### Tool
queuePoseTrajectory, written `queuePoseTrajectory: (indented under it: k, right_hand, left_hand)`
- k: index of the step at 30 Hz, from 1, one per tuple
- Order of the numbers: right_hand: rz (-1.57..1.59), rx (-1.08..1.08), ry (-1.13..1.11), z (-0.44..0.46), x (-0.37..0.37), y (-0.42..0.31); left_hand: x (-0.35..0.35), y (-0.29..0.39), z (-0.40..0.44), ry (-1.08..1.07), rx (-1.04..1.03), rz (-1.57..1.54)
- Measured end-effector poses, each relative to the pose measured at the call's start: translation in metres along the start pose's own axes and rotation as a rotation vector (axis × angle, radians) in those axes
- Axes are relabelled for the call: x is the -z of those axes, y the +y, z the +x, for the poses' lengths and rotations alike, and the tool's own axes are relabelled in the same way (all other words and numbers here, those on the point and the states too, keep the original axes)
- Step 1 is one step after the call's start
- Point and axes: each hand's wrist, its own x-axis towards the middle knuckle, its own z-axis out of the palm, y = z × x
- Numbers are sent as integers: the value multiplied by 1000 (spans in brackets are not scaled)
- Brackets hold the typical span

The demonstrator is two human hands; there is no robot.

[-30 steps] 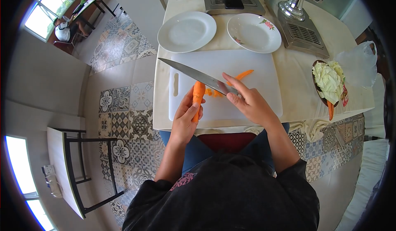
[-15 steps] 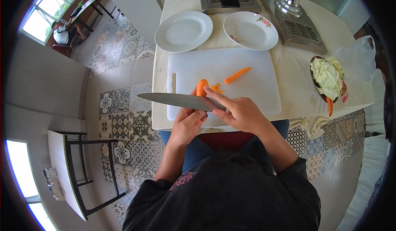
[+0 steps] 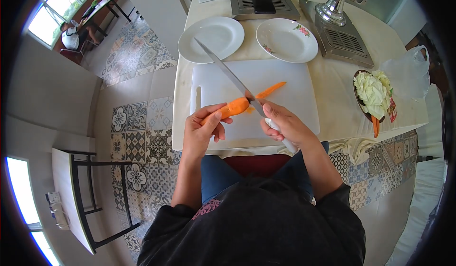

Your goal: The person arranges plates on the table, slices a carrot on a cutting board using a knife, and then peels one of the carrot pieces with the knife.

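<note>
Head view: A person in a black T-shirt [image 3: 266, 218] sits at a cloth-covered table [image 3: 335, 85], both hands raised over the near part of a white cutting board [image 3: 289, 74].

Left hand: The left hand [image 3: 202, 128] has a peeled-looking carrot [image 3: 237, 106] pinched between thumb and fingers, closed as far as the carrot allows, the lower fingers loosely curled.

Right hand: The right hand [image 3: 287, 123] is wrapped around the white handle of a long knife [image 3: 230, 77], thumb and forefinger up by the heel of the blade.

Carrot: Held above the board, it tilts with its thick end toward the blade; the two appear to meet there, though contact is hard to confirm.

Blade: It slants up and left, its tip overlapping the plain plate [image 3: 225, 31] in view.

Board: A slender carrot piece [image 3: 273, 89] lies beyond the knife, with small orange scraps [image 3: 250, 110] nearer the hands.

Plates: A flower-trimmed plate [image 3: 285, 40] sits just right of the plain one.

Right side: A dark dish [image 3: 356, 86] bears cabbage leaves [image 3: 373, 95] and orange strips [image 3: 375, 126], beside a clear plastic bag [image 3: 408, 74].

Far edge: A black phone [image 3: 262, 2] rests on a metal stand [image 3: 285, 12].
</note>
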Motion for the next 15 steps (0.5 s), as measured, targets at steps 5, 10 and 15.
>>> queuePoseTrajectory:
  k: [5,10,15]
  right_hand:
    - [45,-53,-50,0,-4,9]
    - [20,-44,-106,0,-12,14]
    - [-69,36,-105,4,-24,16]
  left_hand:
    - [1,3,6,141,-52,20]
    - [-1,-10,20,211,-83,-82]
    - [-32,-4,21,246,-41,-184]
